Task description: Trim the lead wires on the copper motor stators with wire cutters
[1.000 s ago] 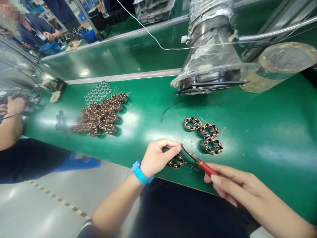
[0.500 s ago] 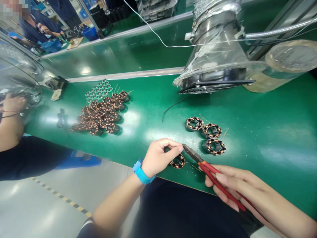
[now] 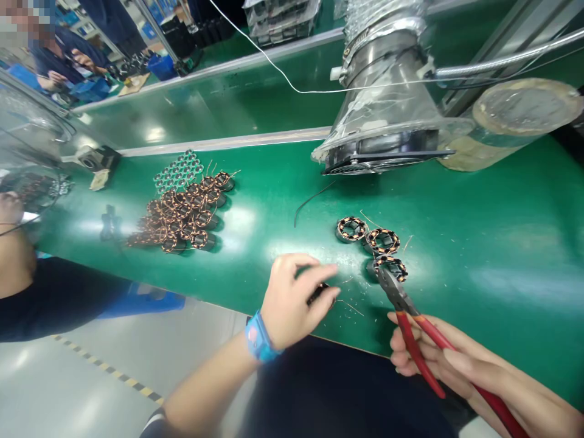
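A wire-wound motor stator [image 3: 318, 294] lies near the front edge of the green bench, partly hidden by my left hand [image 3: 296, 298]. That hand is slightly blurred; thumb and fingers are spread around the stator, and whether they touch it I cannot tell. A thin copper wire [image 3: 351, 307] trails right from it. In my right hand [image 3: 449, 356] are red-handled cutting pliers [image 3: 401, 301], handles apart. Their jaw tips overlap the nearest of three stators, a front stator [image 3: 398, 267]; contact is unclear. Behind it sit a middle stator [image 3: 383, 241] and a back stator [image 3: 351, 229].
To the left stand many copper-wound stators [image 3: 187, 210] beside a cluster of small silvery rings [image 3: 179, 170]. A fan under a duct hood [image 3: 378, 140] overhangs the bench, with a round translucent container [image 3: 520, 125] beside it. A co-worker's arm [image 3: 13, 249] is at far left.
My left fingers have come apart from their pinch at the plier tips. The pliers have moved right, away from that hand, and their handles have spread. The view has shifted slightly.
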`<state>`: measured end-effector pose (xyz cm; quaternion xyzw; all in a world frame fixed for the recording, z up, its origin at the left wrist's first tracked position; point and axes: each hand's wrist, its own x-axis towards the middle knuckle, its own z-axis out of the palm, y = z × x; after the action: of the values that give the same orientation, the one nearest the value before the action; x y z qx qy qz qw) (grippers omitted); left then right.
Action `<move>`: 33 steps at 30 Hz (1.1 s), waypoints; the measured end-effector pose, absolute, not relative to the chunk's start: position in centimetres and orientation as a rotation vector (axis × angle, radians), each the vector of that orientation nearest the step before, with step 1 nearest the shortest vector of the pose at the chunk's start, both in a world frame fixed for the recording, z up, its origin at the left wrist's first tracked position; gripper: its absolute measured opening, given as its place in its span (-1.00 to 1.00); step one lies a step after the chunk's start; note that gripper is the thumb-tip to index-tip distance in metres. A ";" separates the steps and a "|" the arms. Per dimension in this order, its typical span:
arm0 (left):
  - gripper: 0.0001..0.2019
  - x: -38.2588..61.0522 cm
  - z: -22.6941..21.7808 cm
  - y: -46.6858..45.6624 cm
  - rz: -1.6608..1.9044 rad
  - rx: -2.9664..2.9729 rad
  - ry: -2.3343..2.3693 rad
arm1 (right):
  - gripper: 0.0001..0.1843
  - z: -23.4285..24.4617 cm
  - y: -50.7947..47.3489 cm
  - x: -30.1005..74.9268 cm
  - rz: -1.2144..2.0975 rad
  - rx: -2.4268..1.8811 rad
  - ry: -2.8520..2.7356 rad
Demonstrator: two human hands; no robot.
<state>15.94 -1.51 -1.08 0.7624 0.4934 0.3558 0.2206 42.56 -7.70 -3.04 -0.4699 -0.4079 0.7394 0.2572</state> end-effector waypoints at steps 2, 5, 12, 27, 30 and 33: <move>-0.78 16.0 -1.2 -1.9 0.850 2.398 1.221 | -0.48 -3.8 -9.0 42.5 1.913 -1.350 -1.045; -0.82 16.4 -1.5 -1.9 0.702 2.473 1.162 | -0.47 -4.4 -10.5 41.6 1.883 -1.447 -1.010; -0.88 17.5 -1.1 -1.3 0.756 1.816 1.296 | -0.37 -3.6 -11.1 39.9 1.893 -1.664 -0.997; -0.82 18.7 -0.6 -0.7 0.845 1.453 1.364 | -0.36 -2.5 -9.4 40.4 2.029 -1.631 -1.205; -0.80 18.9 -0.6 -0.7 0.869 1.439 1.363 | -0.33 -2.1 -9.5 40.1 1.993 -1.730 -1.185; -0.79 19.0 -0.6 -0.7 0.883 1.431 1.359 | -0.34 -1.6 -9.6 39.8 2.047 -1.721 -1.215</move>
<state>19.03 -0.67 -0.59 0.5840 0.5548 0.3605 0.4703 39.80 -9.56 -1.63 -0.5829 -0.4115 0.6932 0.1016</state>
